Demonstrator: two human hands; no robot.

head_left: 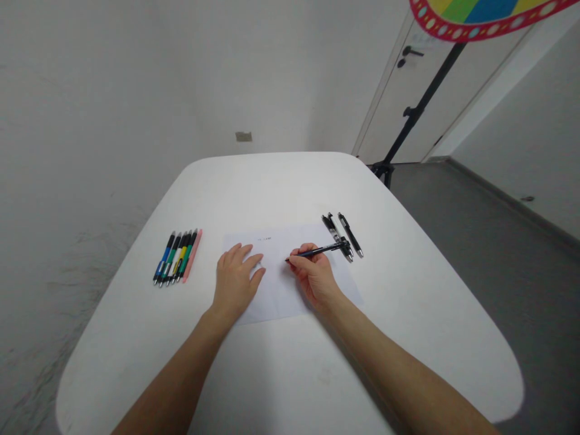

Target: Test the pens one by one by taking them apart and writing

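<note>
A white sheet of paper [276, 296] lies on the table, with a short line of small dark marks near its top edge, too small to read. My left hand [236, 275] rests flat on the left part of the sheet, fingers spread. Over the right part, my right hand [314, 275] grips a black pen [319, 250] between thumb and fingers. Its tip points left, close above or on the paper; I cannot tell which. Several black pens [334, 229] lie just beyond my right hand, partly behind the held pen.
Several coloured pens [179, 257] lie in a row on the left of the white table [272, 187], a pink one [193, 255] at the row's right end. Past the table's right side stands a black pole [421, 106] carrying a colourful wheel [480, 15], before a door [435, 78].
</note>
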